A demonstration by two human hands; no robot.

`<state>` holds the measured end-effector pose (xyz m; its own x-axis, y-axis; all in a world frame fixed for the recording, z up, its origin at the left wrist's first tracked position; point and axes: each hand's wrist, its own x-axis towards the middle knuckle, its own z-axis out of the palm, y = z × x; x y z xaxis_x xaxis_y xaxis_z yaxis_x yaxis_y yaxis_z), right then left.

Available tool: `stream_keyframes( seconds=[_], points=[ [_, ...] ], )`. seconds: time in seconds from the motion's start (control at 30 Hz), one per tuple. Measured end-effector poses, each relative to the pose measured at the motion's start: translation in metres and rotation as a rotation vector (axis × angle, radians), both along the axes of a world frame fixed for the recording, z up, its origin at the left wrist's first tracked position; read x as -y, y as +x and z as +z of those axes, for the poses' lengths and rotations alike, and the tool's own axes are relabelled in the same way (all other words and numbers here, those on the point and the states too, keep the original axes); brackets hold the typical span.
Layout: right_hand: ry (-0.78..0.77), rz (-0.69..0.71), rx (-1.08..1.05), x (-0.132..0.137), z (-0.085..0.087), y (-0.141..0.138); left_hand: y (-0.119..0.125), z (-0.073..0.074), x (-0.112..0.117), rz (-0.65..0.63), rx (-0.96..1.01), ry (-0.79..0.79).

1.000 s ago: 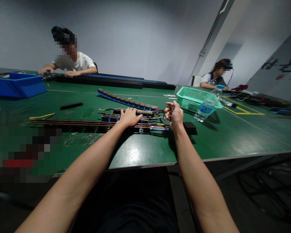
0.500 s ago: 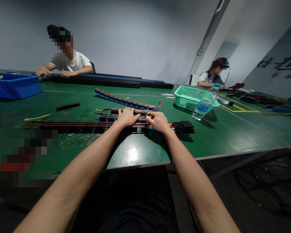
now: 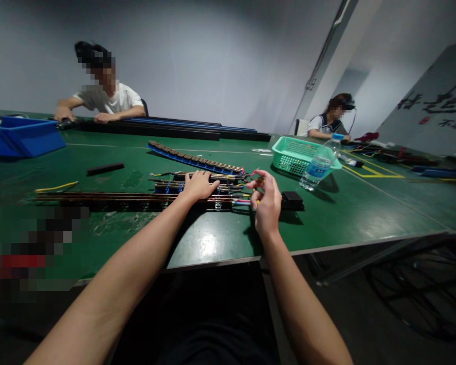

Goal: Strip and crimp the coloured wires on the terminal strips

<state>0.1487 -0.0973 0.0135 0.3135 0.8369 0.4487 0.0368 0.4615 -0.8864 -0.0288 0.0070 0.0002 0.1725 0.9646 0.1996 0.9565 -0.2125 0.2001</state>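
Observation:
My left hand (image 3: 199, 185) lies flat, fingers spread, pressing on a bundle of long dark rails (image 3: 110, 196) with copper strips on the green table (image 3: 213, 238). My right hand (image 3: 265, 200) is raised just right of the rails' end, fingers pinched on coloured wires (image 3: 247, 188) that come out of the rails. A small black connector block (image 3: 292, 199) sits right behind that hand. A separate blue rail with brown segments (image 3: 193, 158) lies farther back.
A green plastic basket (image 3: 294, 154) and a water bottle (image 3: 319, 165) stand at the right. A blue bin (image 3: 21, 136) sits far left, and a black bar (image 3: 105, 168) and yellow wire (image 3: 57, 186) lie near it. Two other people work at the far side.
My right hand was flat on the rails' end half a second ago; it has lifted and pinched the coloured wires. The left hand stays pressed on the rails.

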Motion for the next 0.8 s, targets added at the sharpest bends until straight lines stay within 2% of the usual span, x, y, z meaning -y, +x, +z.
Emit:
stream_keyframes(
  seconds=[0.07, 0.13, 0.23, 0.33, 0.5, 0.67, 0.8],
  points=[
    [-0.009, 0.042, -0.158, 0.038, -0.011, -0.004, 0.0, 0.0, 0.0, -0.006, 0.004, 0.002],
    [-0.028, 0.096, -0.212, 0.072, -0.024, -0.006, 0.0, 0.0, 0.0, -0.004, 0.0, -0.006],
    [-0.015, 0.105, -0.198, 0.099, -0.04, -0.005, 0.0, 0.0, -0.001, -0.005, -0.006, -0.017],
    [-0.021, 0.113, -0.124, 0.097, -0.047, -0.001, 0.0, -0.001, -0.002, -0.017, -0.004, -0.009],
    [-0.071, 0.127, 0.114, 0.075, -0.049, 0.002, 0.0, 0.0, 0.0, -0.013, -0.011, -0.01],
    [-0.127, 0.129, 0.519, 0.067, -0.046, -0.005, 0.001, 0.002, 0.002, 0.002, -0.031, -0.041],
    [-0.185, 0.02, 0.933, 0.063, -0.04, -0.009, 0.001, 0.002, 0.002, -0.006, -0.028, -0.021]
  ],
)
